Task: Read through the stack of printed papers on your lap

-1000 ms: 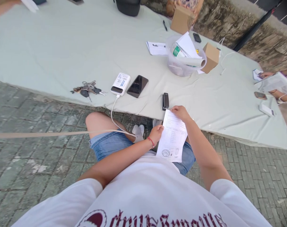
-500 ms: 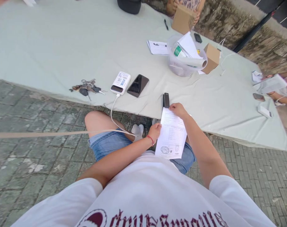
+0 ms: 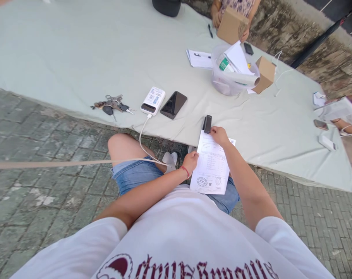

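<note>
A printed paper sheet (image 3: 212,166) with round stamps near its lower edge lies across my lap and the table's near edge. My left hand (image 3: 191,162), wearing a red bracelet, pinches its left side between thumb and fingers. At the top edge, my right hand (image 3: 219,136) has its fingers closed on the paper, right beside a black stapler (image 3: 208,123). The stapler's near end overlaps the sheet's top edge; whether the paper sits between its jaws, I cannot tell. Left of it on the table are a dark phone (image 3: 174,105) and a white power bank (image 3: 153,100) with a cable.
Keys (image 3: 112,105) lie near the edge of the cloth-covered table (image 3: 77,58). Farther back stand a clear plastic tub (image 3: 226,85) with papers and a cardboard box (image 3: 265,74). Another person's hands hold a carton (image 3: 232,26); someone at right holds a white item (image 3: 335,109).
The view has shifted slightly, so the table's things appear farther right. The sheet's top edge and my right hand are a little closer in against the stapler. Both hands keep their hold.
</note>
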`<state>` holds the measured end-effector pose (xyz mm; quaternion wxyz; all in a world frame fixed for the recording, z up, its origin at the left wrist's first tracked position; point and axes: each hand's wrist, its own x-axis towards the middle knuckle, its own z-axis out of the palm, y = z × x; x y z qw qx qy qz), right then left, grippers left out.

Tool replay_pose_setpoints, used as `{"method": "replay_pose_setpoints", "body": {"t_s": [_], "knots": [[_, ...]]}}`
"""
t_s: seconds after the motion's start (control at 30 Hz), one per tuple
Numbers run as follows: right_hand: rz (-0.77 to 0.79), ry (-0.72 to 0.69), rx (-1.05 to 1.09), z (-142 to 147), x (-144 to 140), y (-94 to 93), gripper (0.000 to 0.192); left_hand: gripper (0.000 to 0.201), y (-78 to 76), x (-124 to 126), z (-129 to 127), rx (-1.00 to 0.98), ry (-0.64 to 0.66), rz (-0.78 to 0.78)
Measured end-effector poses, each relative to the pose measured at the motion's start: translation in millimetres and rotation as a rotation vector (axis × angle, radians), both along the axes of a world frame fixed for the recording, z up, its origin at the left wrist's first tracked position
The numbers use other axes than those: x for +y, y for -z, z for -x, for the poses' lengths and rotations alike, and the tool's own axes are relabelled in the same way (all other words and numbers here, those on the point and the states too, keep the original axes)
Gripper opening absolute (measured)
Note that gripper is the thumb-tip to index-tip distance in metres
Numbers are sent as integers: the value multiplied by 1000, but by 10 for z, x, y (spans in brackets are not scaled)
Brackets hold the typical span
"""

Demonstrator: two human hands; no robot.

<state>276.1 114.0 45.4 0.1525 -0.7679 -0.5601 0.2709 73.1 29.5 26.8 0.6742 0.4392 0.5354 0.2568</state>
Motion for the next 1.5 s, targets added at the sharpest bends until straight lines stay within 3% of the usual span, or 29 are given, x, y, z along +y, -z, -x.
{"method": "replay_pose_setpoints", "body": {"t_s": [0.1, 0.2, 0.33, 0.53, 0.77, 1.1, 1.33, 1.5], "knots": [[-59, 38, -51, 25, -52, -30, 30, 31, 19, -13, 11, 14, 14, -26], [-259, 61, -131, 79, -195, -92, 40, 30, 58, -19, 16, 18, 25, -45], [-419, -53, -196, 185, -446, -153, 50, 30, 85, -21, 22, 34, 27, -50], [-280, -239, -368, 345, -615, -123, 63, 32, 110, -32, 25, 59, 42, -58], [-228, -254, -456, 443, -678, -35, 70, 28, 159, -40, 26, 67, 39, -52], [-238, -296, -351, 430, -685, 47, 68, 26, 151, -42, 34, 43, 15, 0], [-275, -213, -312, 419, -662, 16, 69, 28, 94, -36, 37, 37, 18, 9], [-426, 66, -197, 261, -946, -89, 49, 27, 60, -65, 67, 17, 29, 26]]}}
